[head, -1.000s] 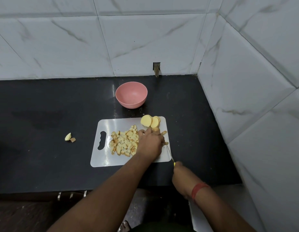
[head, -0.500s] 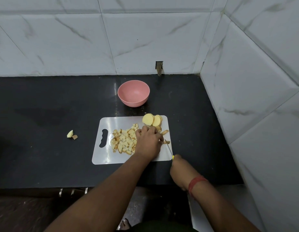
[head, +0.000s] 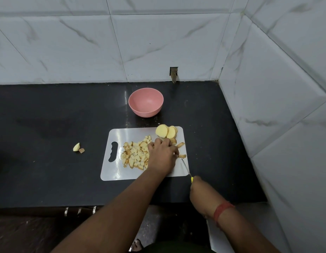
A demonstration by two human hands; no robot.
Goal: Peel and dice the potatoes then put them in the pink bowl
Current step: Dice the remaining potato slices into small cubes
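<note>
Knife drawn back slightly; left hand still pinning potato.

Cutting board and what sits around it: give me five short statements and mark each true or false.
1. The pink bowl already holds diced potato. False: its inside shows only bare pink.
2. A pile of diced potato lies on the white cutting board. True.
3. The right hand grips a knife with a yellow handle. True.
4. The round potato slices lie at the board's handle end. False: they sit at the far right corner, opposite the handle slot.
5. The left hand rests on the black countertop, away from the board. False: it is over the board, on the potato pieces being cut.
</note>
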